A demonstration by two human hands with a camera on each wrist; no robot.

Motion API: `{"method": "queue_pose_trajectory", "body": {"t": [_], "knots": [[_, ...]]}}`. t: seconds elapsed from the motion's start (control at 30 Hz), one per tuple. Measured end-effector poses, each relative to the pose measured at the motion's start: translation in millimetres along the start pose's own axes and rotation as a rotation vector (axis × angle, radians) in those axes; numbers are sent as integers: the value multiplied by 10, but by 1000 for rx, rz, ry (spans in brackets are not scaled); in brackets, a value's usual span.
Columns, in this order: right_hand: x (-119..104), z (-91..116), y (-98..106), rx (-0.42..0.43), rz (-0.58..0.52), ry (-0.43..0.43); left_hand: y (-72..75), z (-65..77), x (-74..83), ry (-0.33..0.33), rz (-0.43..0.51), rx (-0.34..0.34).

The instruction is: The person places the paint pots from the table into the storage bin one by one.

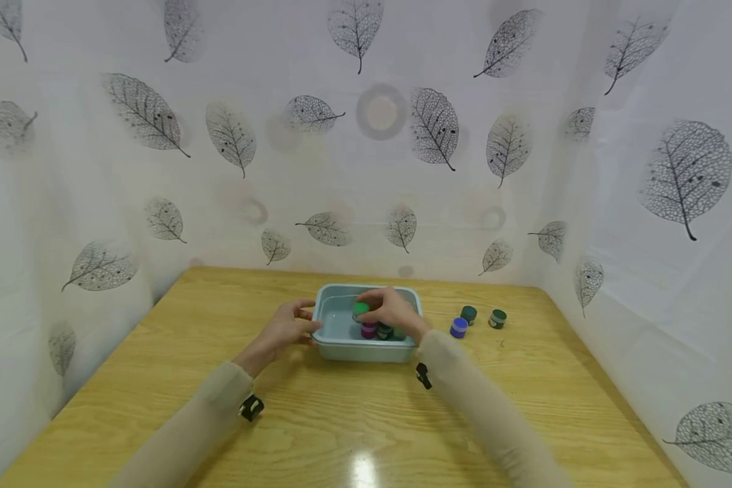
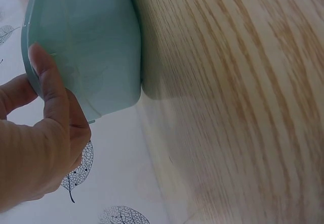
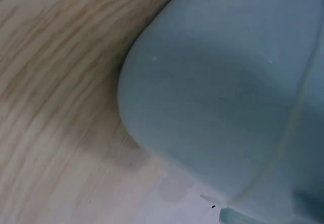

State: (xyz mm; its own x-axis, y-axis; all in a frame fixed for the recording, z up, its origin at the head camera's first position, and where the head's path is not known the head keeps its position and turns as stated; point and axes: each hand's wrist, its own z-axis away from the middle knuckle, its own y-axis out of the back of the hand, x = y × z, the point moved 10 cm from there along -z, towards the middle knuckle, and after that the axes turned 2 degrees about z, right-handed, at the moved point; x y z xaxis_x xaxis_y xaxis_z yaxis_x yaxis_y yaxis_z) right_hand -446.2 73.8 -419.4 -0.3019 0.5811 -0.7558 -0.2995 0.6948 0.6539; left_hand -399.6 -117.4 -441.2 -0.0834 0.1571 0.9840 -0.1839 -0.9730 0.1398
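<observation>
1. Blue-green and plastic-looking; stands as an open rectangular bin (image 1: 366, 353) on the wood-grain table (image 1: 317, 434), nearer the far edge than the front.
2. Holds a bright-green-lidded jar (image 1: 360, 309) in the right hand (image 1: 393, 312), pinched between thumb and fingers, within the bin's outline and just above a magenta jar (image 1: 369, 331). Cannot tell if touching it.
3. Grips the bin's left end at the rim with the left hand (image 1: 287, 329); confirmed in the left wrist view.
4. Contains, in the bin's right half, the magenta jar, a black-green jar (image 1: 384, 331) and a paler green jar (image 1: 399, 333), partly screened by the right hand. Cannot certify a full count.
5. Listed outside, on the table to the right: a violet-blue jar (image 1: 459, 328), close against a teal-lidded jar (image 1: 468, 314), and farther right a dark-green-lidded jar (image 1: 497, 318).
6. Judged part-way: at least three inside, one in hand, three outside and untouched.
7. Shows bare floor in the bin's left half; judged ample for more jars.
8. Bounded by raised walls all round; judged to need lifting over the right rim. Backed by a leaf-print curtain (image 1: 366, 176) beyond the far table edge.
</observation>
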Motion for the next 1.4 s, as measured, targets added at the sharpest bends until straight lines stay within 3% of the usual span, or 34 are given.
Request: {"method": "queue_pose_trajectory", "body": {"t": [0.27,0.77,1.4], "knots": [[-2,-64,-56,17,-9,9,4,1,-15,1,-8,6],[-65,-183,-126,52,73,-15,-5,-2,-6,-3,3,-9],[-21,-275,-196,-13,160,-1,-8,-7,4,-2,-17,-22]]}}
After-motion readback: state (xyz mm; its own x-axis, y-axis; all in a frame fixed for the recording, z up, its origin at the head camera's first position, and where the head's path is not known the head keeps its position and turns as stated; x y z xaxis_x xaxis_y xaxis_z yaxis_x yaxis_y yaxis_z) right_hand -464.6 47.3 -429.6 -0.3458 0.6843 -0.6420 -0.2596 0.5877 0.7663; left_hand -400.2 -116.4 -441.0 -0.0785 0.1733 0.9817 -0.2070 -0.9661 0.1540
